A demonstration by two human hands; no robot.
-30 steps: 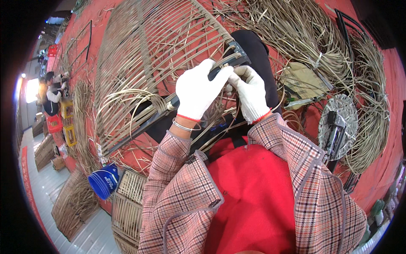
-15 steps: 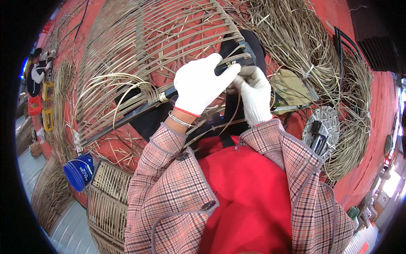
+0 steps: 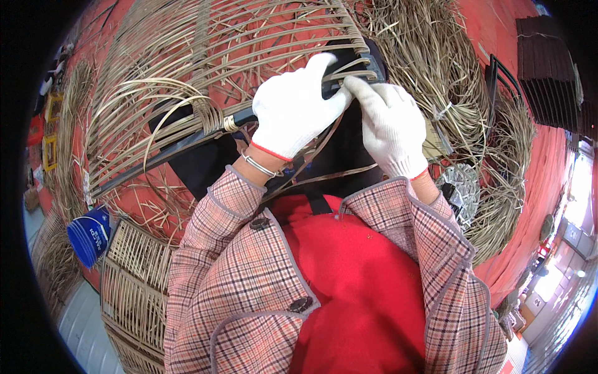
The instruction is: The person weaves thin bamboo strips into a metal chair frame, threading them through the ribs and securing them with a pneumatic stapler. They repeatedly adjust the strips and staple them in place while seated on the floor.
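Observation:
My left hand (image 3: pixel 289 112), in a white knit glove, lies over the dark bar (image 3: pixel 246 117) along the near edge of a woven wicker panel (image 3: pixel 249 37). Its thumb presses toward the bar's right end, and its index finger is raised apart; the other fingers are hidden behind the bar. My right hand (image 3: pixel 393 124), also gloved, meets the left thumb with its index fingertip at that corner. Its other fingers are bent under, partly hidden. A brown wicker strip (image 3: pixel 324 144) hangs from between the hands. Looped wicker ends (image 3: pixel 156 84) curve over the panel's left part.
Large bundles of dry wicker strips (image 3: pixel 423 62) lie at the right on red ground (image 3: pixel 498 31). A blue bucket (image 3: pixel 89 237) and another slatted wicker piece (image 3: pixel 134 280) are at the lower left. Yellow crates (image 3: pixel 50 153) stand at the far left.
My right hand has turned, its back now up and its index finger stretched to the left thumb. My left index finger has lifted. The whole view has shifted slightly.

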